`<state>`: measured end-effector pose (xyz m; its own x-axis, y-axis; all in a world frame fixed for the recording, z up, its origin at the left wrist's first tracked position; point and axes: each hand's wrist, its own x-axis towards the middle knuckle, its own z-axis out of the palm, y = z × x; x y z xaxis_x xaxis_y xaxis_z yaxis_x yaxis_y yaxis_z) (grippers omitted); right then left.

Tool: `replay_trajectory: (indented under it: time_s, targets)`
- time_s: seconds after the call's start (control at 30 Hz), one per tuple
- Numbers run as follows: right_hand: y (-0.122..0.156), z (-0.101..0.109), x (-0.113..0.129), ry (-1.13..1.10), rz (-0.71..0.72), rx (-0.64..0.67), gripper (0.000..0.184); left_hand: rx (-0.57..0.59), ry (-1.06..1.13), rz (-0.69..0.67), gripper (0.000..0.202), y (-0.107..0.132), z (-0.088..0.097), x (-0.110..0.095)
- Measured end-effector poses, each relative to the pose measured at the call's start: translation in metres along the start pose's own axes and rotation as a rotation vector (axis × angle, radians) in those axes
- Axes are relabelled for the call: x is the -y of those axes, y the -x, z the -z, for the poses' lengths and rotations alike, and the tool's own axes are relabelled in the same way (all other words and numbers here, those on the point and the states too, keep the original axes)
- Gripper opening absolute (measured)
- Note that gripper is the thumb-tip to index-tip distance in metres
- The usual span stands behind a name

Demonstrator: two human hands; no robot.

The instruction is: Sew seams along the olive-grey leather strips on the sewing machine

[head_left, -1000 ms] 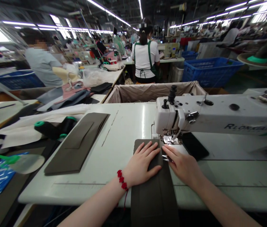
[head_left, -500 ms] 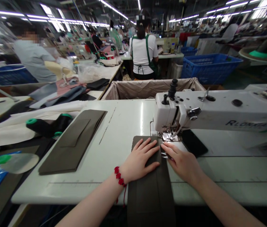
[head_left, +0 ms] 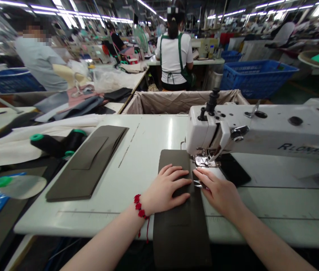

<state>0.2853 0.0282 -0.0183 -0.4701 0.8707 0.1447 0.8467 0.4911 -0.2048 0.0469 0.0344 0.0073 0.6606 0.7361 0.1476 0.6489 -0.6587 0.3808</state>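
Note:
A long dark olive fabric panel (head_left: 180,233) lies under the sewing machine's needle area, its near end hanging over the table's front edge. My left hand (head_left: 167,188) rests flat on it, fingers spread. Close to the presser foot (head_left: 205,160), my right hand (head_left: 221,192) has its fingertips at the panel's right edge. The silver blades of small thread snips (head_left: 197,183) stick out between its thumb and fingers; the rest of the snips is hidden by the hand. The white sewing machine (head_left: 249,130) stands just beyond my right hand.
On the table's left lies a stack of olive panels (head_left: 105,165) with a smaller piece on top. Black thread cones (head_left: 48,145) lie further left. A dark flat object (head_left: 234,169) sits behind the needle plate. A cloth-lined bin (head_left: 165,101) stands beyond the table; co-workers sit farther off.
The panel has slid away from me past the needle, its far edge now beyond the presser foot. My hands have stayed on it. The camera view has shifted slightly.

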Motion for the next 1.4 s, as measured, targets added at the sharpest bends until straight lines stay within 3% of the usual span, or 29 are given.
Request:
replay_trajectory:
  time_s: [0.3,1.4]
  targets:
    - [0.0,-0.001,0.0,0.01,-0.007,0.009,0.053,-0.029,-0.01,0.003,0.029,0.001,0.0,0.001]
    - [0.001,-0.002,0.0,0.005,-0.001,-0.003,0.054,-0.089,-0.041,0.028,0.033,0.0,-0.01,0.004]
